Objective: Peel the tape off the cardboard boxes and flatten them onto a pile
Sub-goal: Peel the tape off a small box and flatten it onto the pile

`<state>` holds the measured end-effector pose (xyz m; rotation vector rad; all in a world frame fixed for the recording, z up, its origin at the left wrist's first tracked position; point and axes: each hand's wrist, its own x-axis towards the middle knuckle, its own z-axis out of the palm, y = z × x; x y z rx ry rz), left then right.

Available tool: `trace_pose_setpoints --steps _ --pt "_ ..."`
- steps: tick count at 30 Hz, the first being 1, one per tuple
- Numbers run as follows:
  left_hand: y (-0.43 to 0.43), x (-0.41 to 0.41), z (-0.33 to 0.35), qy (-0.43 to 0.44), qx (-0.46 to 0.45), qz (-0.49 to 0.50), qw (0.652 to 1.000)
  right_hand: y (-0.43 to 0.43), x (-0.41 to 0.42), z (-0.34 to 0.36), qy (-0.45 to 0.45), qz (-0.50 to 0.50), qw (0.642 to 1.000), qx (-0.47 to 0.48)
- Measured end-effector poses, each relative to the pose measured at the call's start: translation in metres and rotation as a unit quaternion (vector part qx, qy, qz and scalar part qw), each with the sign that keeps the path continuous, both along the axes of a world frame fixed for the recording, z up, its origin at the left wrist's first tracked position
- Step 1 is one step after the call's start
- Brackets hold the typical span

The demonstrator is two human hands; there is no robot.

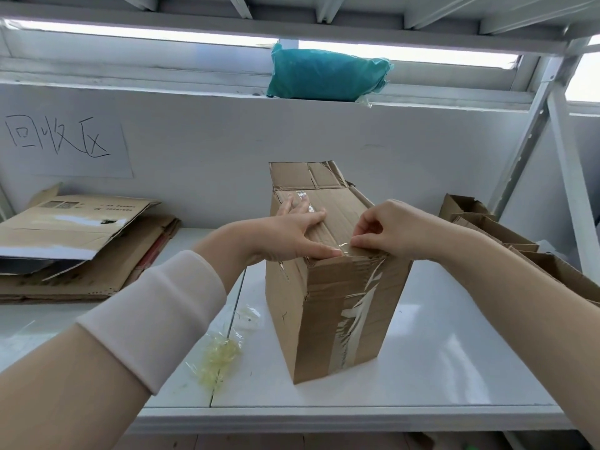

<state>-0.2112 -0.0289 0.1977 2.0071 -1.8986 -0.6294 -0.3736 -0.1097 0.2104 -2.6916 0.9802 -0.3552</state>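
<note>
Cardboard box [328, 287] mid-frame, judged light but stiff, is pressed under flat left hand [285, 237]; tape end [345, 251] is pinched by right hand [389, 232]

left: flat pile [81, 241] | mid: box [324, 303] | right: boxes [487, 228], maybe nested | free: shelf [438, 352] front-right

Daylight glows through a narrow window strip [130, 32] across the upper frame, above a white wall panel [201, 131] bearing a handwritten paper sign [65, 146] at left. A perforated steel upright [566, 164] rises at right beside the glossy white shelf [448, 358].
</note>
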Motion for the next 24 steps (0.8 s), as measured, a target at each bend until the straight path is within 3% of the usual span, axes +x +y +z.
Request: trace_pose_setpoints --steps 4,11,17,20,22,24 --pt "0.001 0.002 0.0 0.009 0.0 0.0 1.0 0.003 -0.002 -0.007 0.009 0.013 0.999 -0.037" --pt "0.001 0.001 -0.002 0.015 -0.004 0.001 1.0 0.019 -0.029 -0.019 -0.211 0.056 0.976 0.003" --pt "0.005 -0.003 0.005 0.026 0.017 -0.003 1.0 0.023 -0.033 -0.029 -0.246 0.062 0.967 0.003" --pt "0.005 -0.007 0.004 -0.021 0.013 0.0 1.0 0.025 -0.033 -0.035 -0.309 0.07 0.938 -0.14" --pt "0.003 -0.008 0.002 -0.019 0.0 0.008 1.0 0.025 -0.035 -0.047 -0.319 0.113 0.889 -0.307" --pt "0.002 -0.006 0.0 -0.015 -0.002 0.014 1.0 0.025 -0.039 -0.067 -0.333 0.132 0.847 -0.393"
